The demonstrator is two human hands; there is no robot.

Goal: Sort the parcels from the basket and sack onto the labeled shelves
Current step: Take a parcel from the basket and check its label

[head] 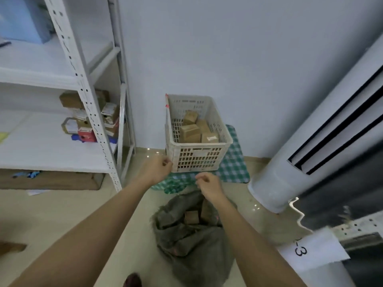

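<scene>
Left hand (158, 167) loosely curled beside basket (224, 133), right hand (208, 184) likewise above sack (192, 241)

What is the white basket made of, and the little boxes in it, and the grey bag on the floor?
The basket looks like hard white plastic: its walls are a moulded grid of holes. The boxes inside seem to be brown cardboard, matt, with pale paper labels. The sack looks like soft grey cloth or woven plastic, since it slumps and wrinkles; the picture is too blurry to say which.
</scene>
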